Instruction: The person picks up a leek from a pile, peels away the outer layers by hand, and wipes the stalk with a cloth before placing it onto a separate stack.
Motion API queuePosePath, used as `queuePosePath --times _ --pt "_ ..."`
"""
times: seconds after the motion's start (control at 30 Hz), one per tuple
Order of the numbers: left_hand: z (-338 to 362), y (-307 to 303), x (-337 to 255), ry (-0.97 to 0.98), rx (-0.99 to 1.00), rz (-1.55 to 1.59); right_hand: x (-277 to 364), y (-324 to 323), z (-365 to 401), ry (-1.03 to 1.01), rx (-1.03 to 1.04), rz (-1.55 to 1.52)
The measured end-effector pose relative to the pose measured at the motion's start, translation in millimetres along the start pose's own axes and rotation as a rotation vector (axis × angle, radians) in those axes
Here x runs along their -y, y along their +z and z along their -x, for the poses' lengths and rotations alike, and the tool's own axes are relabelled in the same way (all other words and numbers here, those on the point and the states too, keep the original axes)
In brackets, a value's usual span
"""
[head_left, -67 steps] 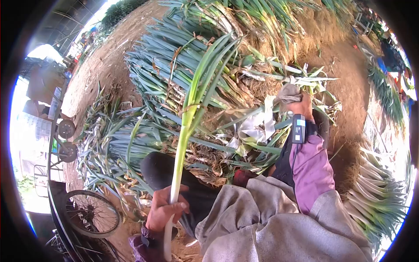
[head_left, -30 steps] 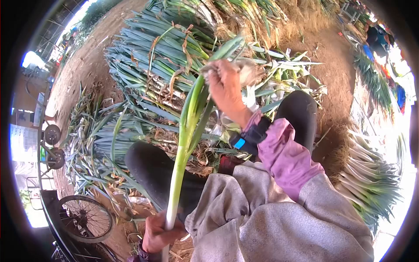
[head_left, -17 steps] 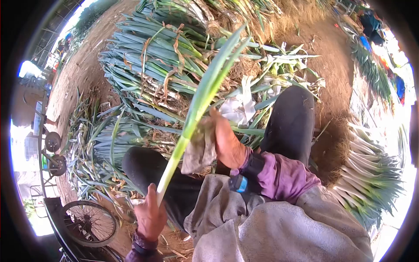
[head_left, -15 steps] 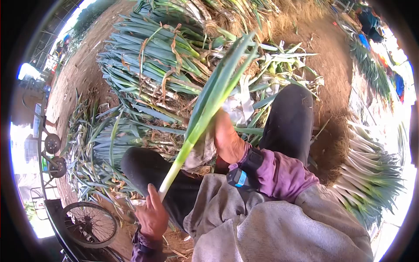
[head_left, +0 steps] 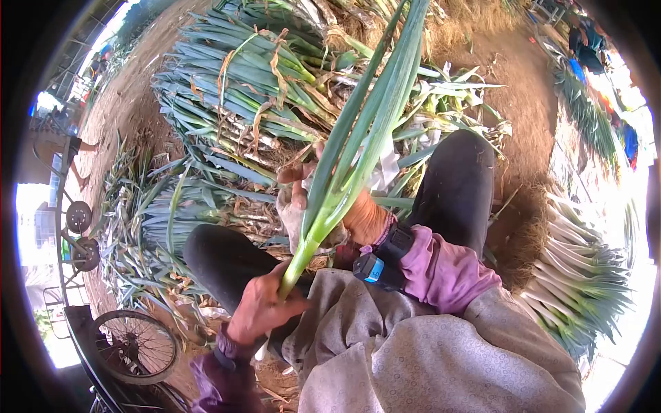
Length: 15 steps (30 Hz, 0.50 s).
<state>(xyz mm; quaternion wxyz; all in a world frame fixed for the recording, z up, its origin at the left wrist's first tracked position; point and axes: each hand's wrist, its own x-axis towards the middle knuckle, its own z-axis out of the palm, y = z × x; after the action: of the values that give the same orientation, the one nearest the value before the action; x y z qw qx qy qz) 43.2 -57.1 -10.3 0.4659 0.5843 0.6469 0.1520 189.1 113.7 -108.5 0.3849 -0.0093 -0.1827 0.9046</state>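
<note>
A long leek (head_left: 323, 220) slants across the middle of the view, its green leaves upward and its pale stalk toward me. My left hand (head_left: 260, 308) is closed round the lower stalk, over my left thigh. Behind the leek is my right hand (head_left: 365, 217), partly hidden by the leaves. Its fingertips show left of the stalk, spread apart and not wrapped round it. A greyish-white patch (head_left: 289, 210) lies just below those fingers; I cannot make out what it is.
A big pile of leeks (head_left: 234, 89) lies ahead, with loose trimmed leaves (head_left: 447, 103) beside it. Cleaned leeks (head_left: 564, 275) with white stalks lie in a row at my right. A spoked wheel (head_left: 135, 346) and cart frame stand at lower left, on dirt ground.
My left hand has moved up and right and closed round the stalk. The leek has shifted right and upward, its leaves fanning out. My right hand's fingers now show left of it.
</note>
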Motion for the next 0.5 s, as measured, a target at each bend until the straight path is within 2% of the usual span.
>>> queuePosePath --times 0.03,0.07,0.1,0.17,0.2,0.27,0.33,0.37,0.4,0.47,0.5 --pt "-11 -3 3 0.021 0.090 0.064 0 0 -1 0.023 -0.036 -0.012" --pt "-21 -6 7 -0.025 0.140 0.030 -1 -1 -1 0.046 -0.072 -0.025" --pt "-26 -6 2 -0.098 0.144 0.157 -1 -1 -2 0.069 -0.108 -0.039" --pt "-36 -3 -16 -0.239 0.157 0.408 4 0 0 -0.083 -0.207 -0.007" --pt "-36 0 -11 -0.202 0.105 0.447 13 -20 -2 -0.112 -0.384 0.034" --pt "-33 -2 -16 -0.221 0.081 0.446 56 33 7 -0.242 -0.683 0.121" --pt "-31 -4 -17 -0.242 0.081 0.426 89 14 2 -0.253 -0.768 0.258" --pt "-31 -5 -17 -0.249 0.095 0.407 101 -41 -3 -0.272 -0.748 0.114" --pt "-31 -5 -17 -0.254 0.109 0.389 112 -67 12 -0.270 -0.572 0.015" --pt "-33 -1 -12 -0.227 0.071 0.391 116 -56 18 -0.343 -0.530 -0.134" --pt "-35 1 -10 -0.213 0.053 0.390 109 -5 12 -0.418 -0.661 -0.187"
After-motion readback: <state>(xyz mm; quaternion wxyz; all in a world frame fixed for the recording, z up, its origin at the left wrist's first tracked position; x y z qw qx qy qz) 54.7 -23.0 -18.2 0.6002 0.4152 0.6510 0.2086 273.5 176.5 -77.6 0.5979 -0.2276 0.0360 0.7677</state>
